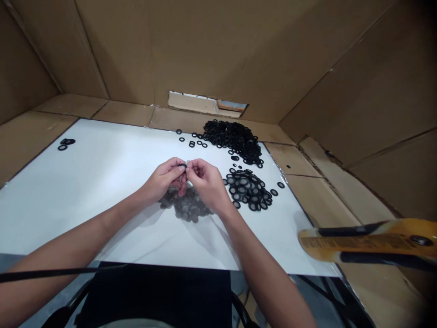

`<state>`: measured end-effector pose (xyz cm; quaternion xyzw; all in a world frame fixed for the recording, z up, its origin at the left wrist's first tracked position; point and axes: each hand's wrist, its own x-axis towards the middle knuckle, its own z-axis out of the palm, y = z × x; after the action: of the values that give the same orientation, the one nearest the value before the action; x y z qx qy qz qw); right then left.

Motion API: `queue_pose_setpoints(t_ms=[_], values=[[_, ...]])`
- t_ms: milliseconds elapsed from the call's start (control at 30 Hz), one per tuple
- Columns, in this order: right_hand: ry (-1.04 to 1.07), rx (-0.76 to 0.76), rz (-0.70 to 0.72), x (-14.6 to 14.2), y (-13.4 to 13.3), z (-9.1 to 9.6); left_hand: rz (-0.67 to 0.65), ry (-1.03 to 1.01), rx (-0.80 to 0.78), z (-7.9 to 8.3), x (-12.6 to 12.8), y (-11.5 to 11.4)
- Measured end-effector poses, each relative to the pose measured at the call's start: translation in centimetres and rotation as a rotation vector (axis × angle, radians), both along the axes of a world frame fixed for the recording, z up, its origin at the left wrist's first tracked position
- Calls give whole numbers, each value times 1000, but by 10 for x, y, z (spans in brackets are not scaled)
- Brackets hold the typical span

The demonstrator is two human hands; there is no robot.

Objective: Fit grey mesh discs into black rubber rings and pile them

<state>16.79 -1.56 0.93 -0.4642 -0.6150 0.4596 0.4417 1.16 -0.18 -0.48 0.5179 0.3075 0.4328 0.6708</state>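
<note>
Holding a small black ring [183, 166] in a tight pinch

My left hand [164, 178] and right hand [206, 183] are both curled closed, their fingertips meeting on the ring at the middle of the frame. Grey discs [186, 206] lie just below my hands on the white tabletop [102, 182]. A heap of loose black rings [232, 139] sits upper centre, and a pile of grey-centred rings [246, 190] lies just to the right.
</note>
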Motion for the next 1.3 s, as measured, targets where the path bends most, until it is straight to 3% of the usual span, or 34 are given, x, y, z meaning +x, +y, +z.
queue_pose_setpoints(t_ms=[367, 667, 967, 1300], values=[[-123, 104, -85, -3, -3, 6, 29, -33, -2, 2, 1, 0], [3, 23, -85, -4, 0, 1, 87, -39, 53, -3, 4, 0], [7, 21, -123, -1, 0, 4, 103, 143, 108, 6, 2, -3], [-35, 4, -123, 1, 1, 4, 170, 138, 52, 5, 3, 0]])
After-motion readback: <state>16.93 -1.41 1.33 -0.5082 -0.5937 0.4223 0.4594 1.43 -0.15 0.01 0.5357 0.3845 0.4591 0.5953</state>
